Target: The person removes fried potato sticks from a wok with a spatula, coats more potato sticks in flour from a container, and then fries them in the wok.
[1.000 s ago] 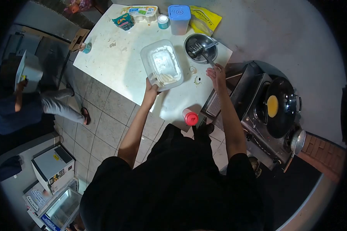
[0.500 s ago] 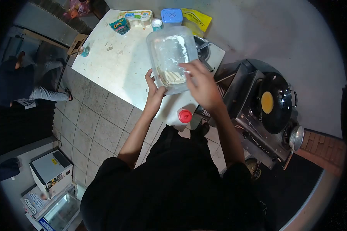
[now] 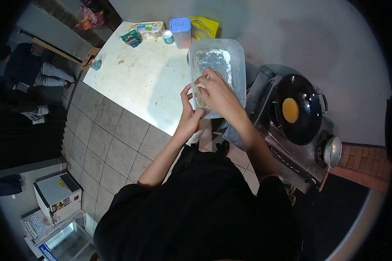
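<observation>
My left hand (image 3: 190, 121) is closed on the near left side of a translucent plastic container (image 3: 238, 58), held up over the table's right end. White powder dusts the container's floor. My right hand (image 3: 220, 93) reaches into it, its bent fingers closed around pale, dough-like strips (image 3: 200, 90) near the left wall. The hand hides most of the strips. To the right, a black wok (image 3: 307, 124) sits on a gas stove, with a flat yellow-orange round (image 3: 290, 110) in it.
On the white table (image 3: 135, 78) are an egg carton (image 3: 150, 29), a teal packet (image 3: 131, 38), a small jar (image 3: 168, 36), a blue-lidded tub (image 3: 180, 32) and a yellow bag (image 3: 204, 27). A metal strainer (image 3: 332, 152) lies by the stove (image 3: 287, 158). Another person (image 3: 24, 65) is at far left.
The container has moved right in view. My right hand has gone deeper into it, its fingers closing around the strips. The view has shifted, and the other person has changed posture.
</observation>
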### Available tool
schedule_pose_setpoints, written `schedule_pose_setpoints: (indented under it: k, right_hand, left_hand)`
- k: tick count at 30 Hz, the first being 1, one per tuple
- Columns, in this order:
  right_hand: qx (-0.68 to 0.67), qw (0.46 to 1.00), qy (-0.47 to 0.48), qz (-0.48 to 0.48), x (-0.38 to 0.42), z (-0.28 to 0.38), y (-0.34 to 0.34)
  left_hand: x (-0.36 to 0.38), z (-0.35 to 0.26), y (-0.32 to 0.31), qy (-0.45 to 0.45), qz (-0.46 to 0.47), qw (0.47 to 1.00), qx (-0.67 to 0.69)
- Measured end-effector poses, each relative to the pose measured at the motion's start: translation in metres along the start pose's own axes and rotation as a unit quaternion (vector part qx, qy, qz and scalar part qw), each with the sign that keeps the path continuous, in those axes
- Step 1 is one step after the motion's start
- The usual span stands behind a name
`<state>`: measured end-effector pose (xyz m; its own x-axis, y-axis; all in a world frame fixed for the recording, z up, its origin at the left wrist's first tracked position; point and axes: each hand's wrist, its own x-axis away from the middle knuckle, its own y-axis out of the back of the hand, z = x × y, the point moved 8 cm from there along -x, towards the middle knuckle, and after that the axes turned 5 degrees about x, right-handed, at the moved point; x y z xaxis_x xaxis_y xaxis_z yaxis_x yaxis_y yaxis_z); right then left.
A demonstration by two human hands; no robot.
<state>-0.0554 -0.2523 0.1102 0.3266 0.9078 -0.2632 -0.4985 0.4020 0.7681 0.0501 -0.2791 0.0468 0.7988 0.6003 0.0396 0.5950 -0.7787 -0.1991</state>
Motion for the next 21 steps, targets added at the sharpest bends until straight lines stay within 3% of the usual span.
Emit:
schedule_pose_setpoints:
  k: [10, 14, 18, 21]
  right_hand:
    - [0.01, 1.0, -0.01, -0.019, 0.06, -0.022, 0.061]
    - [-0.021, 0.996, -0.03, -0.081, 0.096, -0.03, 0.11]
    - [0.01, 0.977, -0.119, -0.174, 0.152, -0.065, 0.192]
    - [0.003, 0.964, -0.184, -0.191, 0.203, -0.139, 0.23]
  left_hand:
    - [0.016, 0.011, -0.07, 0.055, 0.011, 0.998, 0.023]
    - [0.012, 0.042, -0.092, 0.06, 0.032, 0.997, 0.039]
    - [0.012, 0.057, -0.115, 0.08, 0.033, 0.993, 0.081]
    - [0.012, 0.067, -0.126, 0.095, 0.029, 0.989, 0.107]
